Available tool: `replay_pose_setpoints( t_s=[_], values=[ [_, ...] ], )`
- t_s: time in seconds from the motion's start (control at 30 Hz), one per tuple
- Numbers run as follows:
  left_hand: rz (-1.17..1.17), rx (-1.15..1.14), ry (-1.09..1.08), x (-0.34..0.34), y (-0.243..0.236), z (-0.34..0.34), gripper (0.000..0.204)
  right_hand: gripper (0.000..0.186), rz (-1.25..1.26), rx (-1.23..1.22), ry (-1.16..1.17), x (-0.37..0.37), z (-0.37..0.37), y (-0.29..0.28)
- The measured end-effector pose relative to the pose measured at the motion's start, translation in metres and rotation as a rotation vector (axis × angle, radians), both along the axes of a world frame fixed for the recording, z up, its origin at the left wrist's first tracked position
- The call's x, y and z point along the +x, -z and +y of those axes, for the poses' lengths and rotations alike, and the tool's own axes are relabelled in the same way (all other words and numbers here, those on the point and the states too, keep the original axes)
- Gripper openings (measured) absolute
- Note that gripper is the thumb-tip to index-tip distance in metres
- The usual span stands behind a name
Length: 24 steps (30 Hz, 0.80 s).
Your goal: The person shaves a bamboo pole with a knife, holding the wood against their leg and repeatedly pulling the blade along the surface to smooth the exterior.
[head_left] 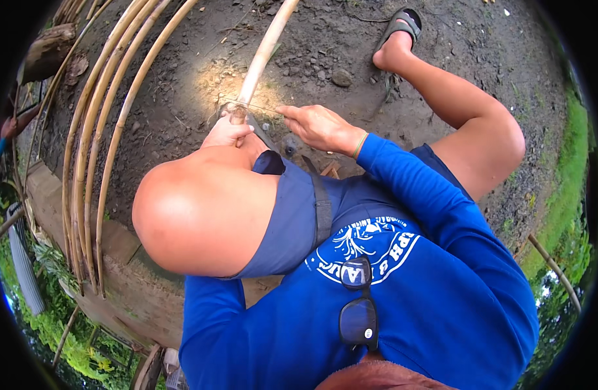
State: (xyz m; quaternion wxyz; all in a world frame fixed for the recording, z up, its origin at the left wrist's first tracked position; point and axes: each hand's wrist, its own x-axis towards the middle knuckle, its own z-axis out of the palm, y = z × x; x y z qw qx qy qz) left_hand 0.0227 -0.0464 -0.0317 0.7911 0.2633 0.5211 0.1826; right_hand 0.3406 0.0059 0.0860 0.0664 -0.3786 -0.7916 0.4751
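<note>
A pale bamboo pole [265, 49] slants from the top edge down to my left knee. My left hand [226, 132] is closed round its near end, beside the raised left leg. My right hand [322, 129] is to the right of the pole, palm down, with fingers pressed together. Between its fingertips is the end of a thin, straight strip [263, 107], which lies across the pole just beyond my left fist. Whether this strip is a narrow blade or a cord, I cannot make out. My left thumb shows, while the lower leg and knee hide part of the wrist.
Several long bamboo poles [114, 140] lean at the left, above a board [140, 296]. A log [50, 53] rests at the far left, near another person's arm [16, 125]. My sandalled right foot [401, 29] stands on bare soil [442, 39] with a small stone [342, 78] nearby.
</note>
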Motion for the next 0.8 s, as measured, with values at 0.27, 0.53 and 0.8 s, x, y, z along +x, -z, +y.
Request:
replay_pose_setpoints(
  t_s=[0.27,0.53,0.8],
  values=[
    [0.141,0.038,-0.168,0.006,-0.043,0.004,0.049,0.041,-0.013,-0.056,0.100,0.007,0.008,-0.005],
    [0.339,0.224,0.068,0.013,-0.029,0.016,0.052,0.040,0.017,0.040,0.047,0.013,0.003,0.001],
    [0.709,0.450,0.220,0.016,-0.006,0.006,0.058,0.042,0.047,0.101,0.023,0.016,-0.007,0.018]
  ],
)
